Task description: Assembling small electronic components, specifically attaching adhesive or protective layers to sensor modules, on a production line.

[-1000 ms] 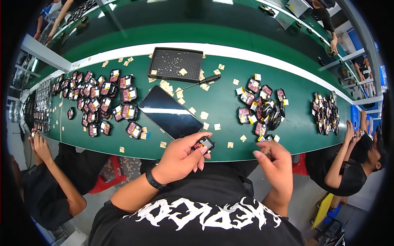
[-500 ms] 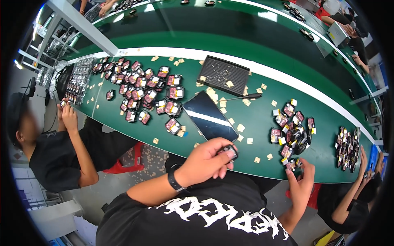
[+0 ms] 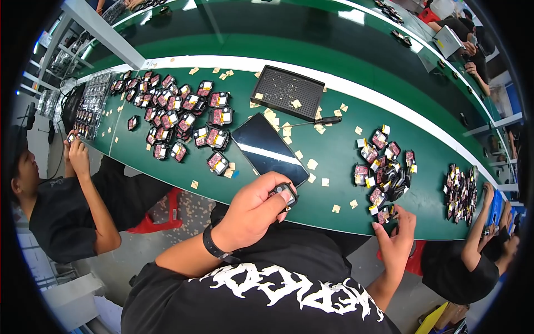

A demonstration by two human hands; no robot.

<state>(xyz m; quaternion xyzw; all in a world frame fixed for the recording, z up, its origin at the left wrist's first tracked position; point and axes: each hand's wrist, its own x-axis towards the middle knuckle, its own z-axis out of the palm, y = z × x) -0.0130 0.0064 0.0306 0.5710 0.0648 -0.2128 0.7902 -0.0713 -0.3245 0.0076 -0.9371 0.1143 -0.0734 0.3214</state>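
My left hand (image 3: 253,209), with a black band at the wrist, is closed around a small black-cased electronic unit (image 3: 285,195), just in front of a dark glossy tablet-like panel (image 3: 270,150). The thumb lies along the unit, and the fingers cover part of it. At the near edge of the right-hand pile, my right hand (image 3: 397,236) has its thumb and fingertips around another such unit (image 3: 384,214), which still rests on the green table (image 3: 334,195). Similar units with reddish boards and white-and-yellow tabs make up that pile (image 3: 384,167).
A larger group of units (image 3: 172,106) spreads over the left of the table. Behind the panel lie a black ridged tray (image 3: 289,92) and a screwdriver (image 3: 325,121), among scattered beige squares. Another pile (image 3: 460,192) stands far right. Co-workers sit at left and right.
The whole view has shifted slightly. The unit in my left hand is tilted differently, showing more of its face. My right hand stays at the same unit by the pile.
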